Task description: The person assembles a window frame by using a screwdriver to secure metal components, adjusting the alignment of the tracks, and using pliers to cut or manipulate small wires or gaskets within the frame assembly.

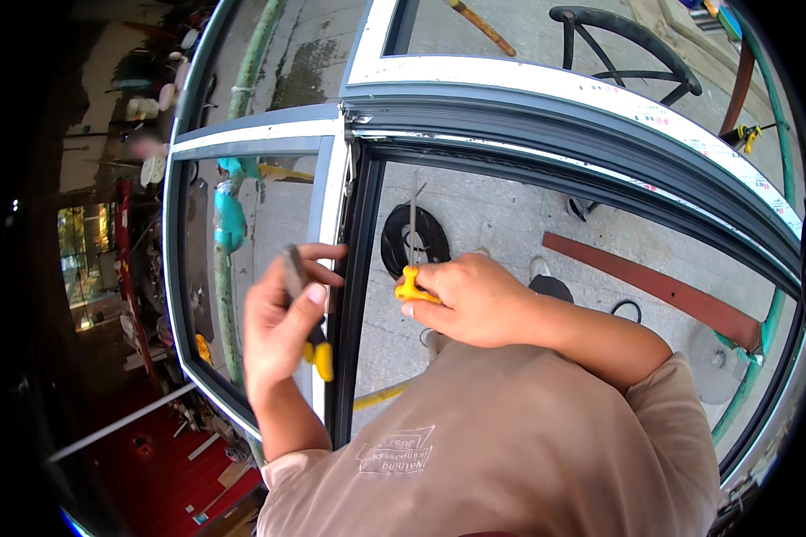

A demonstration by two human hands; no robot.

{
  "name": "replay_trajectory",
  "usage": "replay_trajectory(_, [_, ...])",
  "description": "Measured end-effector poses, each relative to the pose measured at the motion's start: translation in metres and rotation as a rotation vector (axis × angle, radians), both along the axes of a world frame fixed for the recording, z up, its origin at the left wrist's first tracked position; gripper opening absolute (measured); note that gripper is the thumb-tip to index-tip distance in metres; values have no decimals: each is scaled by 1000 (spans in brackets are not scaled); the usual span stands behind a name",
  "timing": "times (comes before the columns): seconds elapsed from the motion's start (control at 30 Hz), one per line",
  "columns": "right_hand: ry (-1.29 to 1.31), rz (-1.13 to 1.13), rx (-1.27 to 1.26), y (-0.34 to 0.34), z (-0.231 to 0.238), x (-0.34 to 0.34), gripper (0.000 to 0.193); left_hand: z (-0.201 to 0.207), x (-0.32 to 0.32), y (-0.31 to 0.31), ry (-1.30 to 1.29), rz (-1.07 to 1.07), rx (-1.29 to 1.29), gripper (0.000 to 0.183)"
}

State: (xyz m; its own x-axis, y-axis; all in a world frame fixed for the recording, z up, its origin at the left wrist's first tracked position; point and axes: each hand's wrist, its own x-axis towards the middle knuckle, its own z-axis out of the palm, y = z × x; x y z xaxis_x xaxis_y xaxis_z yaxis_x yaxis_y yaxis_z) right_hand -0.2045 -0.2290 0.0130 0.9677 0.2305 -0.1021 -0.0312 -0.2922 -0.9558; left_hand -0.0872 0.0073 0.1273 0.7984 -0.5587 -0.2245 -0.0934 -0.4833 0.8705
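My left hand [282, 327] is closed round a pair of pliers [321, 356] with grey jaws and black-and-yellow handles. Some of its fingers reach toward the upright of a dark grey metal window frame [353, 268]. In my right hand [466, 295] is a screwdriver [411, 285] with a yellow handle, gripped with its long thin shaft pointing away from me. The shaft's tip lies just below the frame's far rail [546, 148] in the picture; whether it touches the rail I cannot tell. White film covers parts of the frame.
A glazed side panel [251, 268] stands at the left, with a green pole [227, 313] behind it. Beyond the opening are a round black object [430, 234] and a reddish-brown metal bar [645, 286]. A black curved metal piece [631, 31] lies at the far right.
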Motion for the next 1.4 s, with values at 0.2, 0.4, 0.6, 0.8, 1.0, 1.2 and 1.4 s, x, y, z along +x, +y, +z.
replay_trajectory(0.2, [-90, 287, -108, -9, -4, -47, 32, -59, -84, -36, 374, -153, -319, 32])
replay_trajectory(0.4, [-246, 138, -157, -22, -15, -92, 35, -87, -143, -46, 578, 364, -565, 30])
replay_trajectory(0.6, [-889, 132, -288, -33, -5, -117, 103, -97, -170, -54, 969, 901, -1024, 34])
replay_trajectory(0.8, [-1244, 194, -121, -3, -2, -120, 37, -108, -208, -71, 1197, 895, -1030, 45])
replay_trajectory(1.0, [-1290, 339, -5, 19, -3, -119, 24, -108, -215, -52, 1215, 863, -1016, 48])
replay_trajectory(1.2, [-1368, 481, 76, 55, 8, -111, 17, -85, -226, -16, 798, 778, -494, 45])
replay_trajectory(1.4, [-1542, 421, 20, 94, 1, -60, 11, -67, -219, 100, -311, 640, 152, 24])
